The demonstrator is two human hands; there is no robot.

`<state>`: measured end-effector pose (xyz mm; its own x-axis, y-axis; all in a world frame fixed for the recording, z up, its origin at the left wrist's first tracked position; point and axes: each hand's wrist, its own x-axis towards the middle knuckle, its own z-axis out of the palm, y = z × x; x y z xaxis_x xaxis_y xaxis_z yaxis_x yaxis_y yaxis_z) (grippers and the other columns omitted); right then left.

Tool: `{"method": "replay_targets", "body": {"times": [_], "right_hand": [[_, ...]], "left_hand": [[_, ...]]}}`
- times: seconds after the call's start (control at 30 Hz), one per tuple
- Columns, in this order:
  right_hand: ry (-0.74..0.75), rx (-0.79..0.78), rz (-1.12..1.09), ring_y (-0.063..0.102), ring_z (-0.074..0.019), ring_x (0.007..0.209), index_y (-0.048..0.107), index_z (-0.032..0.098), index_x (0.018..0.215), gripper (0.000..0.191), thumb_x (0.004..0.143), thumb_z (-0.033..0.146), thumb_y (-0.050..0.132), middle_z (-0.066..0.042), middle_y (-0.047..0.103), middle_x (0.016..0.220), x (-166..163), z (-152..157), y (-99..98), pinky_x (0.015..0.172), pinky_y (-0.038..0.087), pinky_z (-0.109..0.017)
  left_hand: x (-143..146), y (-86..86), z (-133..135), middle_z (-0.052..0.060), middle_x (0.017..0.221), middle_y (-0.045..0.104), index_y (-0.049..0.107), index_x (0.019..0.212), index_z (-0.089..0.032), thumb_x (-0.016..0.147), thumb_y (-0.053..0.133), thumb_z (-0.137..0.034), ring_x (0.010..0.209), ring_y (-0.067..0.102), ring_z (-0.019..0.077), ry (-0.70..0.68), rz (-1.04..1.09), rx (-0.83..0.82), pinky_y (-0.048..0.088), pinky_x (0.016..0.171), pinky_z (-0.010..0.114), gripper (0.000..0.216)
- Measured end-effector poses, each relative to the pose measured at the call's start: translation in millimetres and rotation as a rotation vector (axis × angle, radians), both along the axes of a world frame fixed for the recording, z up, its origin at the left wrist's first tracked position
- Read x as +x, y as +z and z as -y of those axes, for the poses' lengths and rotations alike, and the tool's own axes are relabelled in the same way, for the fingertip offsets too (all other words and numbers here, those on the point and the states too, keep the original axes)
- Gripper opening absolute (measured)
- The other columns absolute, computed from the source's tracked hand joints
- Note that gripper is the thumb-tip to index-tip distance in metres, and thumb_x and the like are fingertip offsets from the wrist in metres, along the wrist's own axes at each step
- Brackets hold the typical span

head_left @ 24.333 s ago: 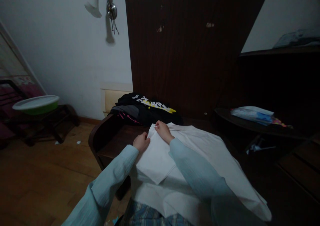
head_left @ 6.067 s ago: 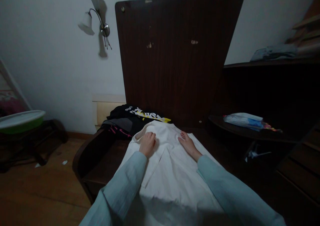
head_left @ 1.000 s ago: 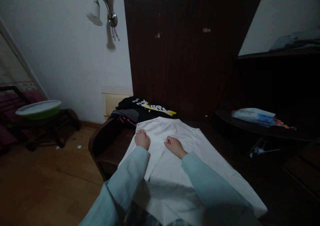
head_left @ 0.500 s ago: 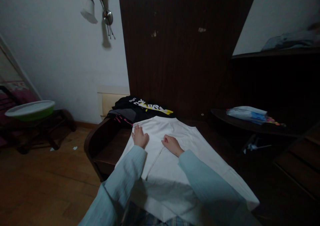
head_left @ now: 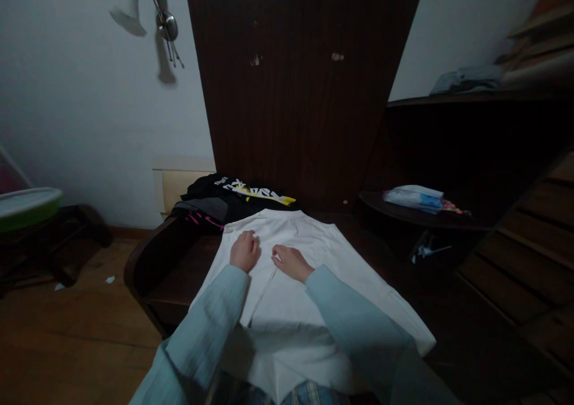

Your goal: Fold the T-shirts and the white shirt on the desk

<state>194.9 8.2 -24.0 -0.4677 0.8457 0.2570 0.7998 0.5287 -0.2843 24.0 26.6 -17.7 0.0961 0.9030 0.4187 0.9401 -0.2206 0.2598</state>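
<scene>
A white shirt (head_left: 309, 300) lies spread over a dark wooden seat, its neckline at the far end and its near end over my lap. My left hand (head_left: 245, 251) is on the upper left of the shirt with its fingers curled in on the fabric; the fingertips are partly hidden. A little to the right, my right hand (head_left: 290, 261) pinches the cloth between thumb and fingers. From this pinch a thin dark line, a fold or edge, runs down the shirt toward me. Just beyond the shirt lie dark clothes (head_left: 242, 197) with white, yellow and pink prints.
The dark wooden seat (head_left: 179, 267) has a curved arm at left, and a tall dark panel (head_left: 296, 106) rises behind. To the right, a shelf (head_left: 374, 204) holds a plastic packet (head_left: 415, 197). A green basin (head_left: 31, 213) stands on a stool at left. A lamp (head_left: 165, 27) hangs on the wall.
The whole view has swung right, so things sit further left. My left hand's fingers have drawn in from a spread pose. My right hand stays at the top of the dark line.
</scene>
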Motion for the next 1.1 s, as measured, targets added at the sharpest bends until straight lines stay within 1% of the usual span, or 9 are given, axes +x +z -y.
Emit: {"method": "replay_targets", "body": {"times": [0.13, 0.23, 0.37, 0.43, 0.53, 0.63, 0.73, 0.87, 1.1], "right_hand": [[0.003, 0.019, 0.048, 0.055, -0.014, 0.075, 0.051, 0.019, 0.094, 0.015, 0.084, 0.023, 0.04, -0.004, 0.06, 0.089, -3.1, 1.3, -0.3, 0.066, 0.035, -0.024], [0.016, 0.029, 0.073, 0.054, -0.0149, 0.075, 0.051, 0.018, 0.095, 0.017, 0.084, 0.022, 0.039, -0.006, 0.059, 0.09, -4.9, 1.2, 3.3, 0.066, 0.035, -0.025], [0.064, -0.206, -0.025, 0.05, -0.0112, 0.068, 0.055, 0.017, 0.086, 0.011, 0.079, 0.018, 0.046, -0.001, 0.058, 0.074, 9.3, -8.9, 24.0, 0.061, 0.034, -0.021], [0.021, -0.28, -0.105, 0.046, -0.0089, 0.062, 0.056, 0.016, 0.077, 0.009, 0.078, 0.015, 0.047, 0.002, 0.055, 0.067, 25.4, -15.3, 36.9, 0.057, 0.032, -0.019], [-0.09, -0.263, -0.13, 0.041, -0.0079, 0.057, 0.055, 0.014, 0.067, 0.01, 0.076, 0.017, 0.05, 0.002, 0.051, 0.062, 50.4, -17.3, 48.0, 0.054, 0.029, -0.018], [-0.096, -0.281, -0.063, 0.041, -0.0083, 0.056, 0.053, 0.015, 0.063, 0.013, 0.071, 0.025, 0.057, 0.003, 0.05, 0.06, 63.4, -7.2, 43.1, 0.052, 0.028, -0.019], [-0.096, -0.234, -0.001, 0.042, -0.0097, 0.057, 0.054, 0.017, 0.071, 0.017, 0.066, 0.031, 0.063, 0.002, 0.052, 0.063, 62.9, 6.4, 27.4, 0.052, 0.028, -0.02], [-0.141, -0.121, 0.002, 0.044, -0.0108, 0.059, 0.053, 0.018, 0.073, 0.011, 0.071, 0.028, 0.056, 0.001, 0.053, 0.064, 56.9, 14.0, 11.2, 0.054, 0.027, -0.02], [-0.129, -0.142, 0.081, 0.047, -0.0119, 0.061, 0.055, 0.018, 0.066, 0.008, 0.071, 0.02, 0.05, -0.001, 0.057, 0.064, 54.4, 10.5, 17.0, 0.054, 0.025, -0.022]], "left_hand": [[1.2, 1.1, 2.7, 0.004, 0.08, 0.062, 0.053, 0.086, -0.019, 0.078, 0.04, -0.021, 0.077, 0.057, 0.016, -0.19, -0.046, -0.135, 0.039, 0.066, 0.025, 0.015], [1.9, -0.1, 1.6, 0.003, 0.076, 0.062, 0.053, 0.079, -0.019, 0.078, 0.039, -0.021, 0.072, 0.056, 0.0155, -0.196, -0.083, -0.16, 0.037, 0.062, 0.024, 0.014], [2.8, 2.5, 2.1, 0.003, 0.077, 0.062, 0.053, 0.08, -0.019, 0.078, 0.04, -0.021, 0.073, 0.057, 0.0157, -0.185, -0.085, -0.175, 0.036, 0.062, 0.024, 0.014], [3.5, 4.6, 3.0, 0.003, 0.077, 0.063, 0.054, 0.081, -0.019, 0.078, 0.04, -0.021, 0.074, 0.057, 0.0159, -0.177, -0.082, -0.188, 0.036, 0.062, 0.024, 0.014], [4.5, 6.1, 3.6, 0.003, 0.078, 0.063, 0.054, 0.082, -0.02, 0.078, 0.04, -0.022, 0.075, 0.057, 0.0164, -0.167, -0.077, -0.196, 0.036, 0.062, 0.024, 0.014], [5.0, 6.0, 3.6, 0.003, 0.079, 0.063, 0.054, 0.082, -0.02, 0.078, 0.04, -0.023, 0.076, 0.057, 0.0164, -0.159, -0.068, -0.205, 0.036, 0.063, 0.025, 0.014], [4.9, 6.0, 4.0, 0.003, 0.08, 0.063, 0.054, 0.082, -0.02, 0.078, 0.041, -0.022, 0.077, 0.057, 0.0164, -0.165, -0.063, -0.211, 0.037, 0.065, 0.025, 0.013], [4.4, 5.6, 4.6, 0.003, 0.08, 0.063, 0.054, 0.082, -0.02, 0.078, 0.041, -0.022, 0.077, 0.057, 0.0159, -0.171, -0.07, -0.205, 0.037, 0.065, 0.024, 0.014], [4.8, 4.0, 4.4, 0.003, 0.077, 0.062, 0.053, 0.081, -0.02, 0.078, 0.04, -0.022, 0.075, 0.056, 0.0159, -0.167, -0.074, -0.185, 0.036, 0.063, 0.024, 0.014]]}}
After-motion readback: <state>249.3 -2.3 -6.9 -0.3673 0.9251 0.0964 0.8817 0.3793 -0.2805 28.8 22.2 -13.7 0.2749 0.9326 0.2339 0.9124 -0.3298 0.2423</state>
